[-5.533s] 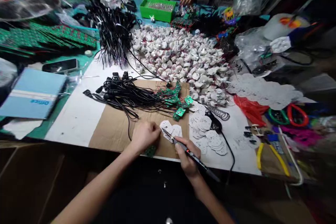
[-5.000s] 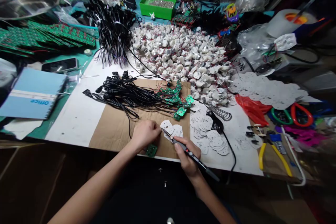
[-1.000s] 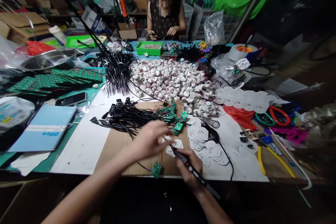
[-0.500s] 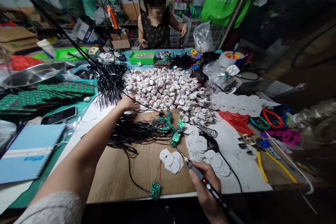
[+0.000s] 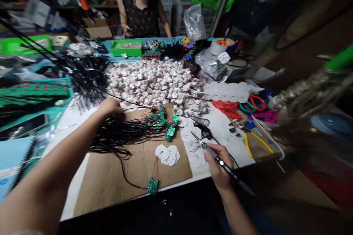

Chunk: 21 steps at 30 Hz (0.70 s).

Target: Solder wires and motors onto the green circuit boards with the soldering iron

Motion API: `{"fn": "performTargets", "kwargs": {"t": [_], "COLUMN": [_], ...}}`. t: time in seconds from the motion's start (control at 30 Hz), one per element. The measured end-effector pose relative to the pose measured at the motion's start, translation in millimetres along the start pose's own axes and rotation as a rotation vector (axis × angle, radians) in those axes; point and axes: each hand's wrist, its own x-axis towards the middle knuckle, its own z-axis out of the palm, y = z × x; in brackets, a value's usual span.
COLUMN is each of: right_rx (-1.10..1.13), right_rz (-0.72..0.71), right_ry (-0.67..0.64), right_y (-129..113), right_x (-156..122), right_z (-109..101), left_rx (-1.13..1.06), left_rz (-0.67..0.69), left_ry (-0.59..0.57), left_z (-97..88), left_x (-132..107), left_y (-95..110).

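Observation:
My right hand (image 5: 219, 159) grips a soldering iron (image 5: 224, 165), its tip pointing up and left over white printed discs (image 5: 190, 134). My left hand (image 5: 110, 107) reaches to the upper edge of the cardboard, at the black cables (image 5: 121, 134). Its fingers look curled, and whatever they hold is hidden. Small green circuit boards (image 5: 158, 119) cluster at the right ends of those cables. One circuit board (image 5: 152, 186) lies apart at the cardboard's front edge, wired to a black cable. Above it rest several white discs (image 5: 167, 155) with a red wire beside them.
Behind the cardboard (image 5: 102, 187) spreads a large pile of white round parts (image 5: 154, 80). Yellow-handled pliers (image 5: 259, 143) and red-handled scissors (image 5: 257, 102) lie right. A notebook (image 5: 16, 161) and phone (image 5: 24, 126) are left. Another person (image 5: 143, 11) is across the table.
The camera view has turned right and down, shifting the scene left and up. The soldering iron has moved right, away from the discs on the cardboard. My left hand stays near the cables, fingers more curled.

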Motion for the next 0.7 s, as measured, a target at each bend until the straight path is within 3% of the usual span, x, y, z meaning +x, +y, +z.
{"fn": "performTargets", "kwargs": {"t": [0.1, 0.23, 0.33, 0.43, 0.7], "right_rx": [-0.060, -0.116, -0.141, -0.200, -0.332], "right_rz": [0.053, 0.086, 0.076, 0.055, -0.052], "right_ry": [0.117, 0.151, 0.120, 0.093, 0.093], "right_y": [7.9, 13.0, 14.4, 14.7, 8.3], "right_x": [11.1, 20.5, 23.8, 26.9, 36.9], "right_z": [-16.1, -27.8, -27.6, -24.2, -17.8], "left_rx": [0.012, -0.229, -0.416, -0.619, -0.651], "left_rz": [0.004, -0.159, -0.265, -0.294, -0.307], "left_ry": [-0.027, 0.024, 0.113, 0.127, 0.109], "left_z": [-5.3, -9.9, -12.8, -16.1, -24.1], "left_x": [-0.8, -8.2, -19.1, -29.2, -40.6], "left_y": [-7.2, -21.3, -30.4, -35.1, -30.8]}}
